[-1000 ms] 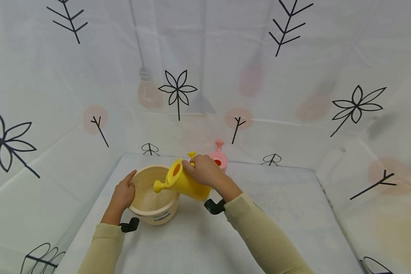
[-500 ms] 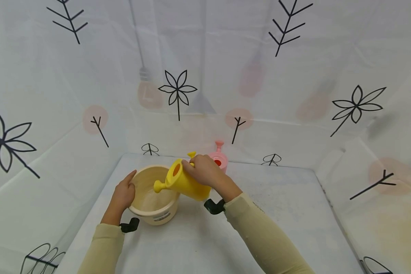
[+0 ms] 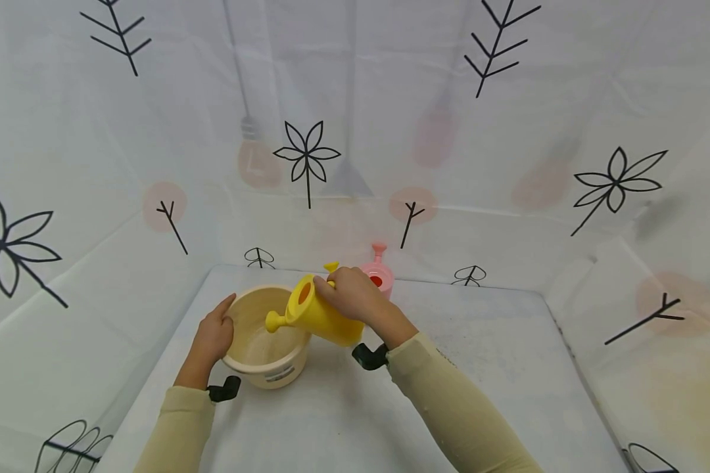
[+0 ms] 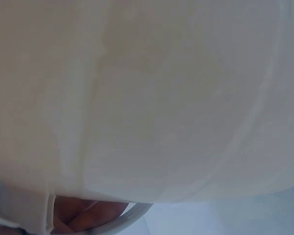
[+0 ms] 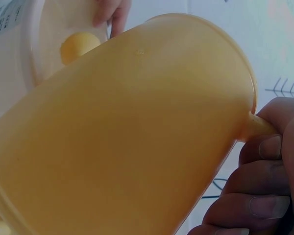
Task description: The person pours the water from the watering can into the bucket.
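Note:
A cream plastic bucket (image 3: 284,368) with a wire-like pale handle (image 4: 132,215) stands at the table's left side. My left hand (image 3: 213,335) holds the left of its rim, index finger extended along it; some fingers show through the handle in the left wrist view. My right hand (image 3: 355,295) grips the handle of a yellow watering can (image 3: 325,318), fingers curled round it. The can is tilted left, with its round spout head (image 3: 275,322) over the bucket's opening. No stream from the spout can be made out.
A pink watering can (image 3: 384,268) stands behind the right hand, near the back wall. Beside it another yellow spout head (image 3: 331,267) pokes up, its body hidden. Printed fabric walls surround the white table (image 3: 485,341) at the back and sides.

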The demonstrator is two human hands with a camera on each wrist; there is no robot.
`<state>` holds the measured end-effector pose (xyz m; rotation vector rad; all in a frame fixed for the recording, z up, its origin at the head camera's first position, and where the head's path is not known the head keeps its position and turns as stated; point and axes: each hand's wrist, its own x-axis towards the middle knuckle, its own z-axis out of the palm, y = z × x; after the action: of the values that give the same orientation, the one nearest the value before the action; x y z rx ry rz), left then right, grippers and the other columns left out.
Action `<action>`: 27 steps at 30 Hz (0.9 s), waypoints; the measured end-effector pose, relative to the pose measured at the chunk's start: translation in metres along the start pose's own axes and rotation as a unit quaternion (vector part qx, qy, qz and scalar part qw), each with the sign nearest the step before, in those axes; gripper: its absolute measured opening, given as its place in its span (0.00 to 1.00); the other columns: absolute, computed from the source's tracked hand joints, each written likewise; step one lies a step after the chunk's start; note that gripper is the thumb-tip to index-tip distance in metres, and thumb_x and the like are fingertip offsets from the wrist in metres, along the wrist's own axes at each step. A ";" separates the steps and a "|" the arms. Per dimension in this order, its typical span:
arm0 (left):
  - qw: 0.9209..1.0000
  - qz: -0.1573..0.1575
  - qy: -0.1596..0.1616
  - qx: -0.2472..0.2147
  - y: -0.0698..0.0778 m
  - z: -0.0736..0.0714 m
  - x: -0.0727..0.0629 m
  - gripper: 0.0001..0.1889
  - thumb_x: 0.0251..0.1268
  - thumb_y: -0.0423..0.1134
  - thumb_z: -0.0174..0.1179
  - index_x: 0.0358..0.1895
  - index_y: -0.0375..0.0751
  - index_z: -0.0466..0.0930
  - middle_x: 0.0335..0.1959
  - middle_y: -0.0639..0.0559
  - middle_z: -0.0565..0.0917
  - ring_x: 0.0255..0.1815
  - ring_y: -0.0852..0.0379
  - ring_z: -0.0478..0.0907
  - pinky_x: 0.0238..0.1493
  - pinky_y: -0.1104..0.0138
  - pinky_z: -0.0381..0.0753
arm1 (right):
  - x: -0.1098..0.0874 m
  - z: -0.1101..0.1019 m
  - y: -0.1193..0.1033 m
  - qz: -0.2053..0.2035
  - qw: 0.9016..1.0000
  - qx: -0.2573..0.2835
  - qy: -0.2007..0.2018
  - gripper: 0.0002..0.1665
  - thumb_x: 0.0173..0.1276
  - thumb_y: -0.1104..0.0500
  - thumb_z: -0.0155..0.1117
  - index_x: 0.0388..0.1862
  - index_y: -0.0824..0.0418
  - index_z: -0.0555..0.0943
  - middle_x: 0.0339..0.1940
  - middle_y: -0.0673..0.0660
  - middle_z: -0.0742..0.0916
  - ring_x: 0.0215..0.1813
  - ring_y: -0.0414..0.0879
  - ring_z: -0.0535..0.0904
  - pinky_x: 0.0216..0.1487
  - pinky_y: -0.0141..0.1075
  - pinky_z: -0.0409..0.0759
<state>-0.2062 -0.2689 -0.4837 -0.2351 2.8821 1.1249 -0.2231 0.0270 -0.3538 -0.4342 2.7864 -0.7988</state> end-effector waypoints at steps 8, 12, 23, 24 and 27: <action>1.000 -0.002 -0.002 -0.001 0.000 0.000 -0.001 0.30 0.71 0.34 0.30 0.78 0.47 0.51 0.73 0.32 0.61 0.67 0.33 0.66 0.62 0.43 0.67 | 0.000 0.000 0.000 0.000 1.000 0.000 0.000 0.29 0.73 0.39 0.44 0.26 0.57 0.80 0.20 0.53 0.78 0.27 0.45 0.76 0.29 0.33 0.74; 1.000 -0.001 -0.001 0.000 0.000 0.000 0.000 0.30 0.71 0.34 0.30 0.78 0.47 0.51 0.73 0.32 0.61 0.65 0.34 0.68 0.61 0.44 0.68 | 0.001 0.000 0.000 0.001 1.000 0.001 -0.002 0.29 0.73 0.39 0.44 0.26 0.57 0.80 0.20 0.53 0.78 0.28 0.46 0.76 0.29 0.33 0.74; 1.000 -0.001 -0.001 0.001 0.000 -0.001 0.000 0.31 0.71 0.34 0.30 0.77 0.46 0.52 0.73 0.32 0.61 0.67 0.33 0.65 0.63 0.43 0.67 | 0.000 -0.001 -0.001 -0.004 1.000 0.000 -0.003 0.28 0.73 0.39 0.44 0.26 0.57 0.80 0.20 0.53 0.79 0.27 0.46 0.76 0.29 0.33 0.74; 1.000 0.000 -0.001 0.001 0.000 -0.001 0.000 0.31 0.70 0.34 0.30 0.77 0.46 0.52 0.73 0.32 0.61 0.68 0.33 0.65 0.63 0.43 0.67 | 0.000 -0.001 -0.001 -0.004 1.000 0.000 -0.003 0.28 0.73 0.39 0.44 0.26 0.57 0.80 0.20 0.53 0.79 0.27 0.46 0.76 0.29 0.33 0.74; 1.000 0.000 0.000 0.001 0.001 -0.001 0.000 0.31 0.70 0.34 0.30 0.77 0.46 0.52 0.73 0.32 0.61 0.68 0.33 0.65 0.63 0.43 0.67 | 0.000 -0.001 -0.001 -0.005 1.000 0.000 -0.004 0.29 0.73 0.39 0.44 0.26 0.57 0.80 0.20 0.53 0.78 0.27 0.46 0.76 0.29 0.33 0.74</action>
<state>-0.2059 -0.2691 -0.4825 -0.2365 2.8825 1.1229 -0.2237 0.0270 -0.3523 -0.4518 2.7800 -0.7973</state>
